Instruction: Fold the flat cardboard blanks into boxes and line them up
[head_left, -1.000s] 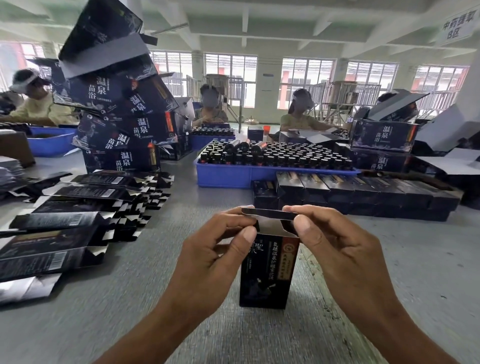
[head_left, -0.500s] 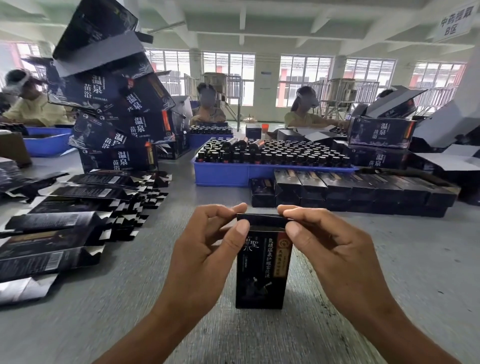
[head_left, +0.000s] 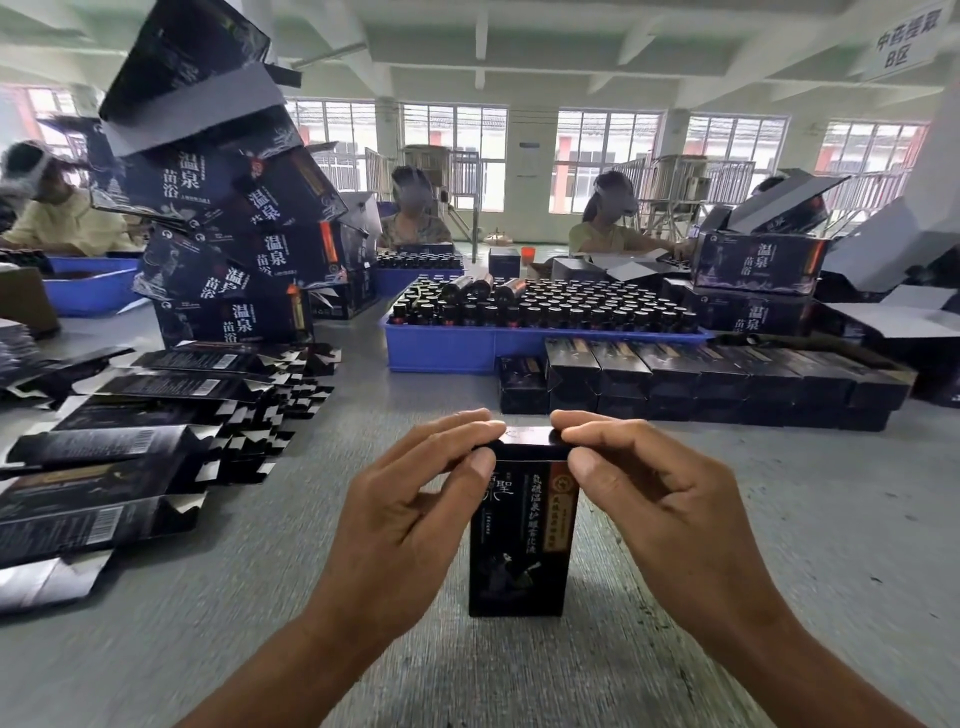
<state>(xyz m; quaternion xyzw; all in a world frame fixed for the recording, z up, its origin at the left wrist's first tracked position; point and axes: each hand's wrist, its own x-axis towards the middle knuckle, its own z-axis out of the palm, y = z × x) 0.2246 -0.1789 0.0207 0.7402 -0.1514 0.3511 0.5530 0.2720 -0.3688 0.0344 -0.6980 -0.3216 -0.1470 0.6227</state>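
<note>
Head view: black box (head_left: 517, 540) stands upright on grey worktop (head_left: 779, 519), centre front. Left hand (head_left: 410, 514) and right hand (head_left: 660, 509) each pinch a top corner, thumbs on the front face, fingers over the closed lid. Flat blanks (head_left: 130, 447) fanned out at left; row of finished boxes (head_left: 701, 379) behind, touching blue tray (head_left: 467, 348) of bottles

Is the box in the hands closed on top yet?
Closed: the box stands upright, its top flap lying flat under both hands' fingers.
</note>
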